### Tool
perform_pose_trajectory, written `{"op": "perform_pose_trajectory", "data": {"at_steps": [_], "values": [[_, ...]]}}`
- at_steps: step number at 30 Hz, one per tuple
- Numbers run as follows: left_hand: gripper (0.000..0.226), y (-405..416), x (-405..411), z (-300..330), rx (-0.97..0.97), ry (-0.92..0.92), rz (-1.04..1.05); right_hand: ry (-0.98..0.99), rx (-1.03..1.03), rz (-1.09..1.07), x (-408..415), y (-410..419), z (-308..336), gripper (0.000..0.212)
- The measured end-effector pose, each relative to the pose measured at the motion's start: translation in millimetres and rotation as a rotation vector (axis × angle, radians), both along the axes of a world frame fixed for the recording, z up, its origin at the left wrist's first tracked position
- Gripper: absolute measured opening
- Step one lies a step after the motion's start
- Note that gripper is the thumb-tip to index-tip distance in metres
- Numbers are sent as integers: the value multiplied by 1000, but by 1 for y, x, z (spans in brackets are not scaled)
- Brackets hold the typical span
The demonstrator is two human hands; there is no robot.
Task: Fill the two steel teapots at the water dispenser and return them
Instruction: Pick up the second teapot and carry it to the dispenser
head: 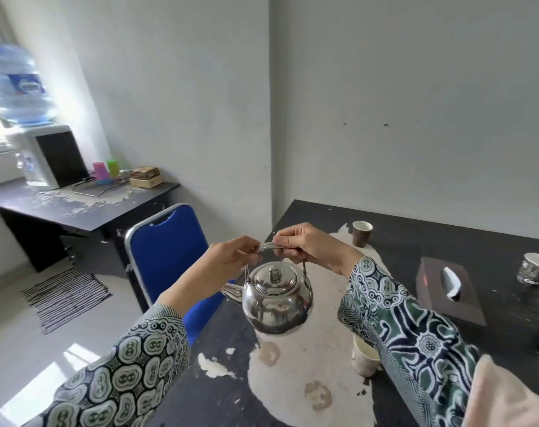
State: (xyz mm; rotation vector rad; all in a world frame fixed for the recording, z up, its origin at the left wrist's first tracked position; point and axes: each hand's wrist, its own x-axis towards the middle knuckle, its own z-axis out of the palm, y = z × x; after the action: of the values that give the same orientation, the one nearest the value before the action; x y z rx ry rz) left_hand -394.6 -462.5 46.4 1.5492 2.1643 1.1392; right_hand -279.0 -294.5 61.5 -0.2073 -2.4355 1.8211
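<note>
Patterned sleeves reach forward from the bottom edge of the view. Beyond them, a dark table (493,241) with a worn pale patch fills the right side. A second dark table (86,211) stands against the far left wall and carries the water dispenser (46,155), with its big bottle on top. A blue chair (166,251) stands between the two tables.

One steel teapot (277,303) hangs above the near table's left edge, lid on, spout pointing left toward the dispenser, which lies well away to the front left. Both hands grip its raised handle: the left hand (231,257) and the right hand (308,245), nearly touching. The left hand is on the dispenser side.

Only one teapot is visible; the second is out of view. Three paper cups and one tissue box sit on the near table.
</note>
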Motion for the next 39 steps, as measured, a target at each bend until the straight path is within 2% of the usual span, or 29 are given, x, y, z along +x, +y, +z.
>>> {"op": "perform_pose_trajectory", "data": {"at_steps": [5, 12, 18, 22, 26, 34, 39], "values": [[12, -79, -56, 20, -111, 74, 3, -37, 34, 151, -61, -68, 17, 27], [16, -206, -152, 39, -210, 76, 27, -42, 108, 351, -172, -180, 34, 29], [3, -312, -223, 38, -194, 99, 150, -49, 88, 546, -279, -272, 31, 28], [9, -370, -273, 33, -197, 91, 269, -65, 102, 689, -354, -324, 24, 24], [14, -406, -330, 23, -222, 136, 364, -59, 142, 760, -430, -361, 12, 31], [19, -437, -467, 10, -222, 205, 487, -36, 145, 816, -576, -396, 5, 27], [22, -444, -590, 19, -184, 202, 514, -7, 159, 815, -693, -402, 16, 23]]}}
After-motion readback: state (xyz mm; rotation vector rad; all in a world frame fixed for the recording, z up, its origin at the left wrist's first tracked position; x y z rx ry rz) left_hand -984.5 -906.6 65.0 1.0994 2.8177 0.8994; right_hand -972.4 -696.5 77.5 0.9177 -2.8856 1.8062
